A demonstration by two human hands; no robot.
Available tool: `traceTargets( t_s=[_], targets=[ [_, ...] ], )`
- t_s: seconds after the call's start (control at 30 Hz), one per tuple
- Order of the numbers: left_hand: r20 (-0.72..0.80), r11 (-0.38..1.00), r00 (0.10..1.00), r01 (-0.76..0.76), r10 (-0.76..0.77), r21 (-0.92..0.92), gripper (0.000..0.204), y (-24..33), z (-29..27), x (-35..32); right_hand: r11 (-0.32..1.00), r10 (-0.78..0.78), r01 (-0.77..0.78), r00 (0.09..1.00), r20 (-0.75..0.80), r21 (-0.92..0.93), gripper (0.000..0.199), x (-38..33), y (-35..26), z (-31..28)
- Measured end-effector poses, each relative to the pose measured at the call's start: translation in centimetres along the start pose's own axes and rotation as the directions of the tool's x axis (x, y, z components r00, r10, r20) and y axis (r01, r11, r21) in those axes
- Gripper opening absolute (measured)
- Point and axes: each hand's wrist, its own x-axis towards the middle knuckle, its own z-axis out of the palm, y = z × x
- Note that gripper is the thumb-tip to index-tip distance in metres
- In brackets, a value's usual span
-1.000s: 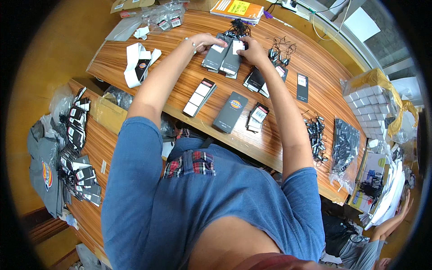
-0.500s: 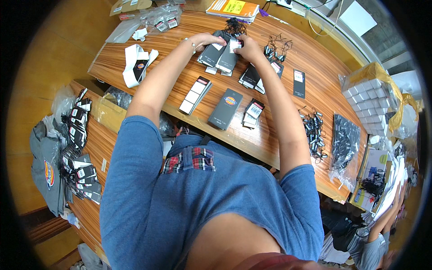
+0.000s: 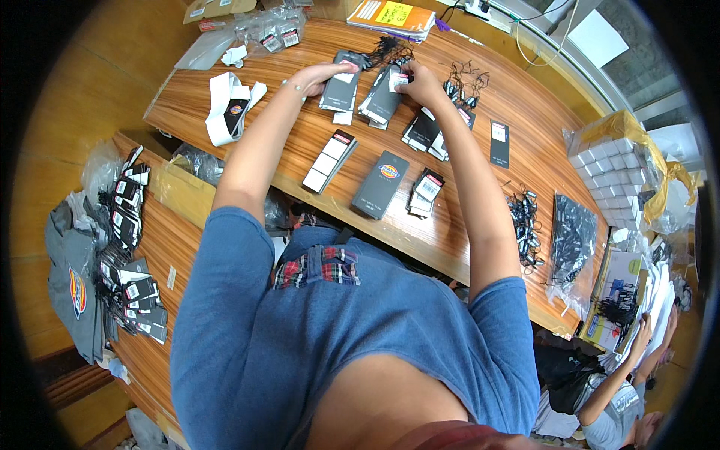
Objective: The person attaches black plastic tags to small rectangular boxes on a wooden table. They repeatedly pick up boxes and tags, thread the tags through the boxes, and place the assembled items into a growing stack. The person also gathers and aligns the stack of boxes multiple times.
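At the far side of the table my left hand (image 3: 319, 76) is closed on a stack of dark grey hang tags (image 3: 339, 93), with the thumb on top. My right hand (image 3: 421, 84) pinches the right edge of a second stack of grey hang tags (image 3: 381, 103), which has a white barcode sticker. A gap separates the two stacks. Black strings (image 3: 392, 51) bunch behind them. Nearer me lie a pile of white-and-black labels (image 3: 328, 161), a thick stack of grey tags with an oval emblem (image 3: 380, 185), and a small pile of barcode tags (image 3: 426, 193).
More strung tags (image 3: 427, 133) lie beside my right forearm, and a single tag (image 3: 499, 142) farther right. Loose black cords (image 3: 525, 225), a plastic bag (image 3: 574, 240) and white boxes (image 3: 611, 169) occupy the right. A white band (image 3: 217, 112) sits left. Another person's arm (image 3: 622, 371) shows lower right.
The two tag stacks, which were side by side and touching, are now apart. My left hand has moved left with its stack; my right hand has shifted only slightly.
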Motion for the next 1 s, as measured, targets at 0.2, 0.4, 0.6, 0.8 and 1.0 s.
traceTargets(
  t_s=[0.2,0.4,0.6,0.8,1.0],
  targets=[
    [0.066,0.895,0.994,-0.045,0.082,-0.444,0.033,-2.4,-3.6,-1.4,0.998,0.067,-0.066,0.994,0.084,-0.018,0.053,0.1,-1.8,-0.8],
    [0.019,0.64,0.967,-0.153,0.254,-0.753,0.032,-4.1,-4.0,-2.5,0.965,-0.144,0.084,0.961,-0.236,-0.247,0.039,-0.9,-5.0,-0.3],
    [-0.065,0.512,0.9,-0.304,0.432,-0.804,0.047,-3.4,-0.7,-3.8,0.958,-0.073,0.014,0.977,0.2,0.285,0.035,-0.5,-9.1,3.6],
    [-0.118,0.484,0.895,-0.339,0.43,-0.807,0.052,-4.6,-1.1,-3.8,0.873,-0.034,-0.124,0.95,0.311,0.472,0.036,-0.5,-9.1,4.9],
    [-0.016,0.519,0.857,-0.327,0.515,-0.79,0.064,-4.4,-0.7,-3.9,0.911,-0.05,0.045,0.999,0.0,0.41,0.033,-0.5,-9.3,6.4]
  ],
)
